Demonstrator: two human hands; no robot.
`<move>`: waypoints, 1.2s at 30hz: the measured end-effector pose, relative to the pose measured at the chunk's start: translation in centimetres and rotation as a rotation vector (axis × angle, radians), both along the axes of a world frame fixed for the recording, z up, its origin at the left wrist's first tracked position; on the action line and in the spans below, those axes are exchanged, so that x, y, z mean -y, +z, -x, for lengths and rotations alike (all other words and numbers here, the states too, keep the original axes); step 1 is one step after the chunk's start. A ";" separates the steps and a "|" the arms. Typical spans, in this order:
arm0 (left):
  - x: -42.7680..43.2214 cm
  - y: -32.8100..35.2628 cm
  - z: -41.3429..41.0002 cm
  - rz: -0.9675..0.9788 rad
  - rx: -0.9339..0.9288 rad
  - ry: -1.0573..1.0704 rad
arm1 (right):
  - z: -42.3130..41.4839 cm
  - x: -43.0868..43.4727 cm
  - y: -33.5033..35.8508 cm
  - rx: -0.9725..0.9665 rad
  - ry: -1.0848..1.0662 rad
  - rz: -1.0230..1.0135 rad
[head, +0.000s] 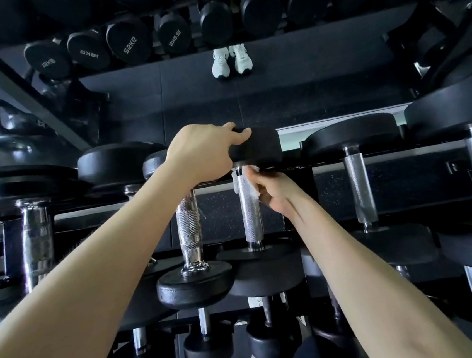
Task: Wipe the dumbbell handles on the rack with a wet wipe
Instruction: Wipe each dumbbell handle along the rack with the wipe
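The left hand point(203, 153) curls over the far head of a dumbbell point(251, 221) lying in the middle of the rack point(401, 153). The right hand point(277, 192) pinches a white wet wipe point(255, 194) against the top of that dumbbell's knurled handle.

The left hand point(202, 150) grips the far black head of a dumbbell point(257, 147) in the middle of the rack point(387, 161). The right hand point(277, 193) holds a white wet wipe point(255, 194) against the far part of its knurled handle point(251, 221). Just to the left lies a second dumbbell point(194, 282) with a shiny handle. Far above, a pair of white shoes point(231, 59) appears, probably in a mirror.
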State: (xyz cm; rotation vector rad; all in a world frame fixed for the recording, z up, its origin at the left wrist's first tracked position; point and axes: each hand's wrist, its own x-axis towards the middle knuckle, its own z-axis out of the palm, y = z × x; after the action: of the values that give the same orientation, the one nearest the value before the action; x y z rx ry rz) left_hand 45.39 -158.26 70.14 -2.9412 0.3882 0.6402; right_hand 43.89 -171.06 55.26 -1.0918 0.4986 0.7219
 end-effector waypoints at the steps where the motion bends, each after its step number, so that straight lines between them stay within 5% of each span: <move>1: 0.0 0.0 0.0 0.011 -0.004 0.009 | 0.2 -0.1 -0.6 -0.041 -0.014 -0.049; 10: -0.3 0.0 -0.1 0.024 0.032 -0.022 | 5.0 1.1 -1.6 -0.085 0.153 0.086; 18: 0.0 0.2 0.1 0.002 0.037 -0.032 | 6.9 1.7 1.4 0.300 0.663 0.731; 22: -0.2 0.0 0.0 -0.015 0.032 -0.060 | 6.7 0.0 2.3 0.372 0.756 1.032; 25: -0.2 0.0 -0.1 -0.014 0.035 -0.060 | 6.1 0.4 2.6 0.270 0.635 0.891; 31: -0.2 0.1 0.1 0.018 0.032 -0.034 | 2.9 -0.9 2.2 0.170 0.069 0.542; 36: 0.0 0.2 0.1 0.022 0.048 -0.032 | 2.4 -0.7 3.2 0.152 0.129 0.523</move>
State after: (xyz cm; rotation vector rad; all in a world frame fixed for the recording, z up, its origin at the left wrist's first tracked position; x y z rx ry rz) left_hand 45.26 -158.23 70.34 -2.9585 0.4393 0.5640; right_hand 41.44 -170.38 58.45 -1.6671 0.5026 0.6275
